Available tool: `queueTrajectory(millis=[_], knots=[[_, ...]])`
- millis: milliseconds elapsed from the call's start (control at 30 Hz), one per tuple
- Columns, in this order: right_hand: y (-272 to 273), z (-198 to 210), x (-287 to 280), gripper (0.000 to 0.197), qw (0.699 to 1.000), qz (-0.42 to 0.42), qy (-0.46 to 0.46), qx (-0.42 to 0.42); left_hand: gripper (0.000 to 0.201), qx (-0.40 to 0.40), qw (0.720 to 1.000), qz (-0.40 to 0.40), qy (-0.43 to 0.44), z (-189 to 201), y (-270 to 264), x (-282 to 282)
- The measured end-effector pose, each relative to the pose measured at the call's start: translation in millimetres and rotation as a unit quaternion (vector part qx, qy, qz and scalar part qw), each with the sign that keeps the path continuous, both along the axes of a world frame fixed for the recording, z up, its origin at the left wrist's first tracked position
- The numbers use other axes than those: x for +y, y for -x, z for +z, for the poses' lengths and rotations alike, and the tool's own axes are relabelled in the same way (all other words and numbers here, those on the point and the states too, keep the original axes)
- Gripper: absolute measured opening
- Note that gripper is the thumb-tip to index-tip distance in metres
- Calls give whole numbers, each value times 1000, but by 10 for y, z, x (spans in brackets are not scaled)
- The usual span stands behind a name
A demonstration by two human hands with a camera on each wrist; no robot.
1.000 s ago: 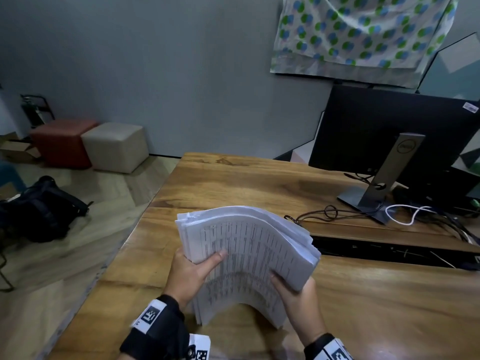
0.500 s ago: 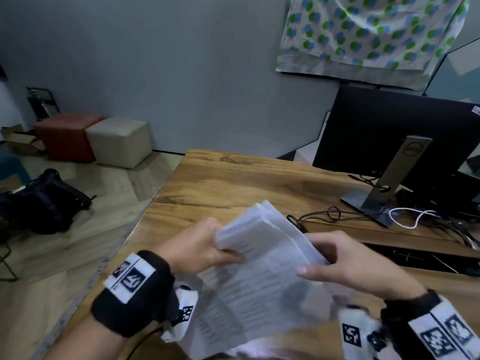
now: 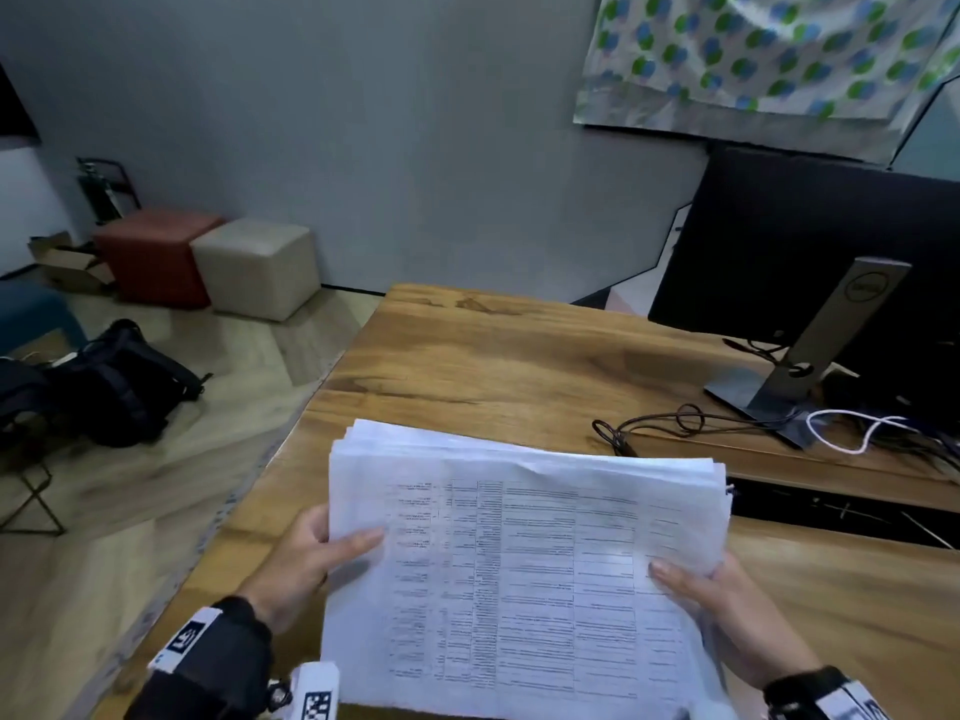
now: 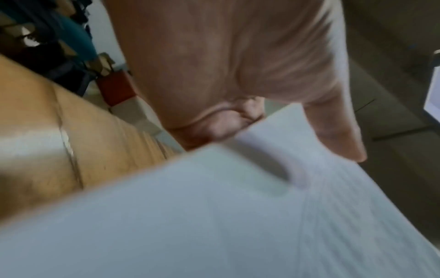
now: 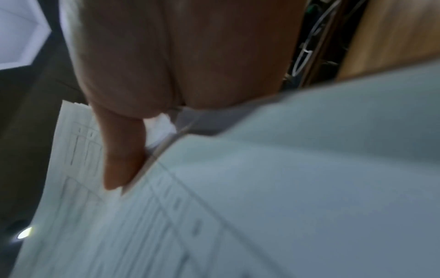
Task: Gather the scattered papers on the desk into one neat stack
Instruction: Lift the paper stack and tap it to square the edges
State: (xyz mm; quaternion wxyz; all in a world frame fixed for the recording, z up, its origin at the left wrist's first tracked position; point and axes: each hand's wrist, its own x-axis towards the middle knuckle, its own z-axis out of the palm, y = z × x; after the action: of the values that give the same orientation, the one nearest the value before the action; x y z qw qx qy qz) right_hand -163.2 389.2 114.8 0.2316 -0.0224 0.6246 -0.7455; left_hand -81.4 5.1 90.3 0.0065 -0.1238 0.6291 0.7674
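Note:
A thick stack of white printed papers (image 3: pixel 524 563) is held up above the wooden desk (image 3: pixel 493 366), printed tables facing me. My left hand (image 3: pixel 317 558) grips its left edge, thumb on the top sheet. My right hand (image 3: pixel 717 600) grips the right edge the same way. The sheets' far edges are slightly fanned and uneven. The left wrist view shows the thumb (image 4: pixel 333 127) lying over the paper stack (image 4: pixel 214 216). In the right wrist view the thumb (image 5: pixel 121 150) presses on the printed sheets (image 5: pixel 214 216). The fingers under the stack are hidden.
A black monitor (image 3: pixel 810 241) on a grey stand (image 3: pixel 810 345) occupies the desk's back right, with tangled cables (image 3: pixel 727 423) and a dark slot (image 3: pixel 841 511) in front of it. Left of the desk edge, the floor holds a black bag (image 3: pixel 119 381) and two cube stools (image 3: pixel 208 262).
The stack was bent and turned between both hands, with the hands on top of it half a second ago. It is now flat and wide, a hand on each side edge.

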Motion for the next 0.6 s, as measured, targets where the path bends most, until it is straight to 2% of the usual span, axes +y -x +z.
queueTrajectory(millis=[100, 200, 300, 400, 500, 600], knots=[[19, -167, -43, 53, 999, -26, 16, 16, 93, 26, 999, -15, -23, -60, 77, 126], [62, -223, -88, 35, 994, -73, 26, 72, 94, 67, 997, 31, 10, -10, 156, 142], [66, -260, -158, 42, 986, -93, 8, 137, 87, 105, 993, 51, 33, -45, 204, 123], [12, -462, -287, 65, 985, -114, -29, 127, 78, 89, 994, 53, 37, -212, 221, 194], [-27, -653, -342, 52, 979, -169, -41, 106, 87, 62, 996, 52, 38, -366, 226, 225], [-22, -689, -320, 38, 978, -184, -38, 94, 90, 63, 996, 47, 36, -395, 241, 200]])
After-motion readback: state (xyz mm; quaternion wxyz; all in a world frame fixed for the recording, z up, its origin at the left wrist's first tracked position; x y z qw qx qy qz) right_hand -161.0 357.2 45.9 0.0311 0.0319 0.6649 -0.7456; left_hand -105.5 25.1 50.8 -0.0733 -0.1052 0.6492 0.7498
